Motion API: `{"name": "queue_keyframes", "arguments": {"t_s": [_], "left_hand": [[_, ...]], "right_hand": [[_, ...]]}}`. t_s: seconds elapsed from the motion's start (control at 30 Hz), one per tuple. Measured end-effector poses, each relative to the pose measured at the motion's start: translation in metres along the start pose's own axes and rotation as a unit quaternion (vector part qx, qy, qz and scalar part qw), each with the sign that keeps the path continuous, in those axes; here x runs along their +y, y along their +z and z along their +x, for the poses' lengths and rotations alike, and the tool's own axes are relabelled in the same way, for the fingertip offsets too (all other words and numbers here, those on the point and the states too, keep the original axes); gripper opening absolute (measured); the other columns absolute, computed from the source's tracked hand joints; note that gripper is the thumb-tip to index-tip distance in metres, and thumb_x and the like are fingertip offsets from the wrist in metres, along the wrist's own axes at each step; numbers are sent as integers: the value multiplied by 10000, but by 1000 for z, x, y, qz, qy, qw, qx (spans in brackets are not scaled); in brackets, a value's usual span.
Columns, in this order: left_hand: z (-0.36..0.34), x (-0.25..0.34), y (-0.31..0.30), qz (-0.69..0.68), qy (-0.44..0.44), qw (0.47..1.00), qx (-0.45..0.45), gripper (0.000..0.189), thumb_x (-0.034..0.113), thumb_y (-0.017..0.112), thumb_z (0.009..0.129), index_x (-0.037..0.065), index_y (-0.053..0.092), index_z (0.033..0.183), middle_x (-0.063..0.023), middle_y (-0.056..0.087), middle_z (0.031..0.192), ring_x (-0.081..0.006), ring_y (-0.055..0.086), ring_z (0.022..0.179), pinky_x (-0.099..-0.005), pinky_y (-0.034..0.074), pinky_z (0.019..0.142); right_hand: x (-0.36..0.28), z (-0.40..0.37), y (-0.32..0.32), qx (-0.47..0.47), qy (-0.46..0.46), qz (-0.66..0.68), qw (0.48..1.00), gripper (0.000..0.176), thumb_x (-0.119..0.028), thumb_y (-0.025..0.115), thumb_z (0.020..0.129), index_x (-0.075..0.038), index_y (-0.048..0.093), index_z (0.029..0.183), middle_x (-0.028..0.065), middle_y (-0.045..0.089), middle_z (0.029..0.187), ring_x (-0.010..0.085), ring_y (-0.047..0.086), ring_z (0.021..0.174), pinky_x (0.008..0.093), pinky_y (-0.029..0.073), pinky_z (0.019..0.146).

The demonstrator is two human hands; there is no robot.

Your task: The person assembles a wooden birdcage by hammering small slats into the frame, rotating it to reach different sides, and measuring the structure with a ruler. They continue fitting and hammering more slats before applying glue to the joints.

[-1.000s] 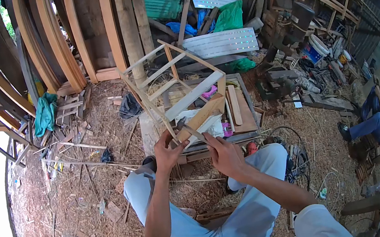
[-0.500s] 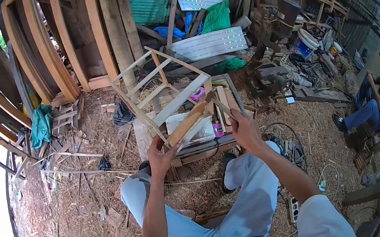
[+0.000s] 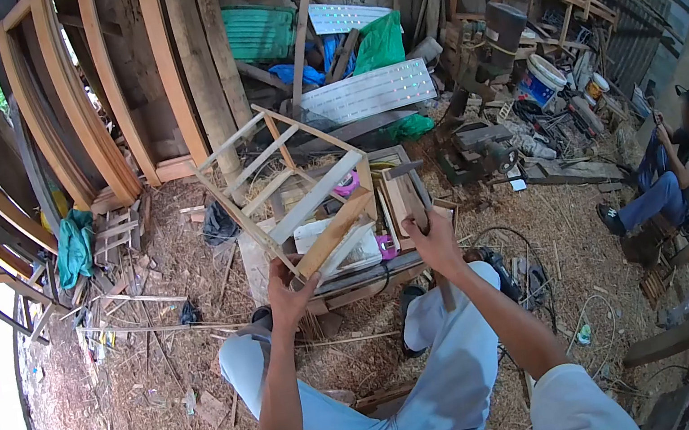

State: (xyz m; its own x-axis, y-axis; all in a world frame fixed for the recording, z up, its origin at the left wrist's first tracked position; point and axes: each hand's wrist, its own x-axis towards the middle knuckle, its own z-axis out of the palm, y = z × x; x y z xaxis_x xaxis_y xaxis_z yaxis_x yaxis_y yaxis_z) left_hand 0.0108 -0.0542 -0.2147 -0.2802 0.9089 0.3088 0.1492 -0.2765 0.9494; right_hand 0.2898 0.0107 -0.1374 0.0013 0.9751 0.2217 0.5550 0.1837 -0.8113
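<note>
Wooden frame corner within left fingers; right fingers grip hammer.

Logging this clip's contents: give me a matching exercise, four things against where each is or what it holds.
1 left hand
2 right hand
3 green cloth
4 seated person

A at the far right
B holds the hammer
C on the ground, left
D grips the wooden frame at its corner

Pairs: 1-D, 2-B, 3-C, 4-A
</note>
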Motion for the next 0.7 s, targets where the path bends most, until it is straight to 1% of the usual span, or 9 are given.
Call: {"name": "queue_keyframes", "arguments": {"t_s": [0.1,0.17,0.2,0.3,0.43,0.5,0.57,0.6,0.7], "left_hand": [[12,12,-3,-31,14,999,-24,509,21,765,729,29,477,1149,-89,590,1089,-194,592,1027,-351,444,952],[9,20,-8,68,-13,996,-53,498,67,765,746,30,481,1153,-88,589,1098,-199,595,1023,-350,445,955],[10,24,-12,80,14,994,-77,455,68,730,782,23,483,1162,-101,600,1121,-204,595,1063,-352,454,967],[16,39,-38,59,-89,987,-121,403,50,679,823,15,482,1173,-118,610,1152,-213,593,1107,-350,464,969],[30,39,-45,30,-44,983,-176,402,-6,614,863,-1,458,1234,-138,626,1162,-222,605,1103,-347,488,953],[37,46,-42,49,-21,982,-181,433,5,630,861,5,439,1249,-132,638,1138,-223,622,1073,-349,495,948],[40,64,-32,85,-47,985,-141,444,-33,623,860,12,409,1246,-107,644,1086,-200,622,1039,-332,512,909],[47,71,-28,116,-38,982,-142,467,-13,641,859,19,386,1250,-100,646,1069,-191,638,995,-327,522,884],[67,77,-25,127,37,980,-146,465,5,652,860,16,386,1241,-100,642,1039,-186,636,987,-320,525,852]], "right_hand": [[24,7,26,-11,38,85,996,206,-211,631,869,-10,676,868,102,612,611,173,608,582,354,448,546],[29,-2,43,-26,114,156,981,195,-210,633,873,-20,675,894,62,606,610,129,602,572,321,450,482],[29,-6,54,-46,108,196,974,189,-200,601,926,-39,651,1011,7,551,639,97,513,470,268,437,383],[29,-24,80,-72,95,270,956,225,-211,611,928,-33,631,1064,22,592,687,92,540,504,264,455,388],[8,-38,105,-49,127,324,936,177,-170,623,918,-24,646,1017,25,636,727,86,584,555,258,468,411],[-1,-35,113,-39,129,340,931,200,-165,634,911,-13,641,1041,35,645,754,97,587,573,280,468,456],[10,-26,128,-3,57,263,963,243,-177,647,898,8,629,1054,85,659,782,198,609,605,339,470,542],[11,-25,129,25,24,204,978,252,-183,654,880,22,618,1021,151,618,832,308,586,724,403,444,675],[11,-26,133,121,-39,103,987,261,-202,655,871,24,603,990,189,550,866,373,525,835,441,409,770]]}}
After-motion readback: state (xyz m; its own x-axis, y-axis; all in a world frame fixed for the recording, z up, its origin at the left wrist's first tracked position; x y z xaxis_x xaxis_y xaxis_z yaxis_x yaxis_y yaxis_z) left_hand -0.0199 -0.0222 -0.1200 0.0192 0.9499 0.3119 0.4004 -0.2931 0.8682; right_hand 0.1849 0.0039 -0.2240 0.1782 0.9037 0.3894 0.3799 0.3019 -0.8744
